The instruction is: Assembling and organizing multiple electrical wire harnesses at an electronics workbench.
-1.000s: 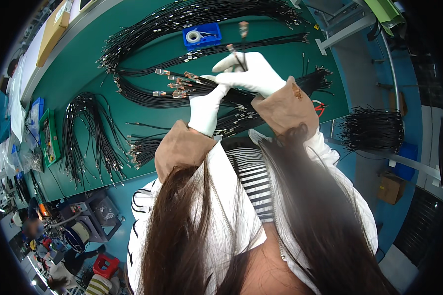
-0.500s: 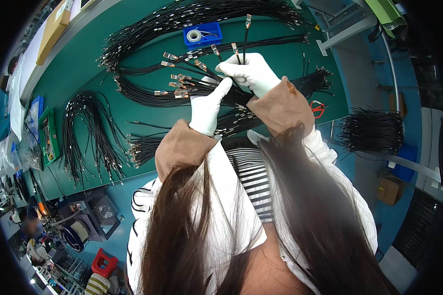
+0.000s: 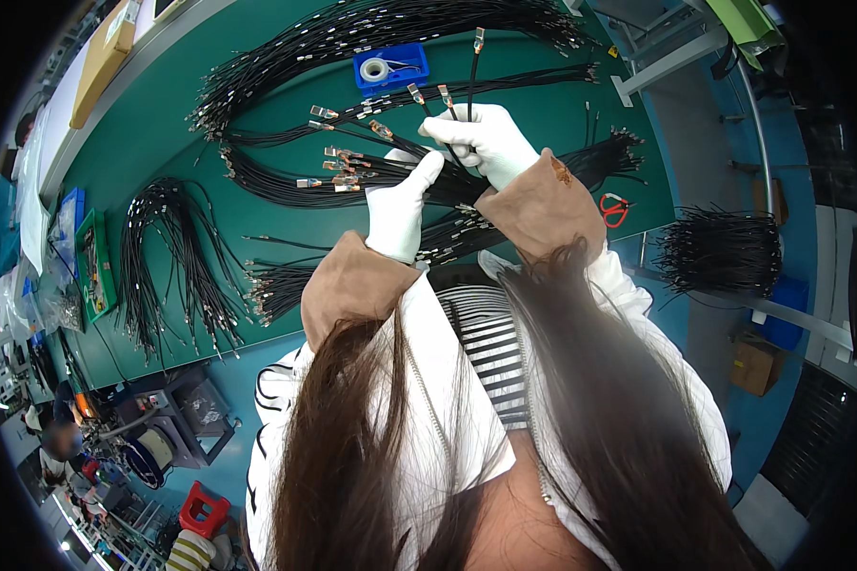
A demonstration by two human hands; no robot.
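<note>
My left hand [image 3: 395, 209], in a white glove, is closed around a bunch of black cables [image 3: 386, 169] whose ends carry silver and copper-coloured connectors. These ends fan out to the left and away from me. My right hand [image 3: 493, 141], also gloved, pinches a black cable [image 3: 474, 71] that stands up past its fingers with a connector at the tip. Two more connector ends rise just left of that cable, close to the right fingertips. The exact grip of the right fingers is partly hidden by the glove.
On the green table [image 3: 286, 95] lie a long cable bundle [image 3: 352, 38], a blue tray [image 3: 392, 68] with a white tape roll, and red-handled scissors [image 3: 614, 209]. Another bundle [image 3: 171, 247] hangs near the left edge, beside a green bin [image 3: 95, 266]. More cables [image 3: 719, 252] sit at right.
Both hands have shifted only slightly. The connector ends by the right fingers have leaned a little to the left, and the bunch in my left hand has moved slightly.
</note>
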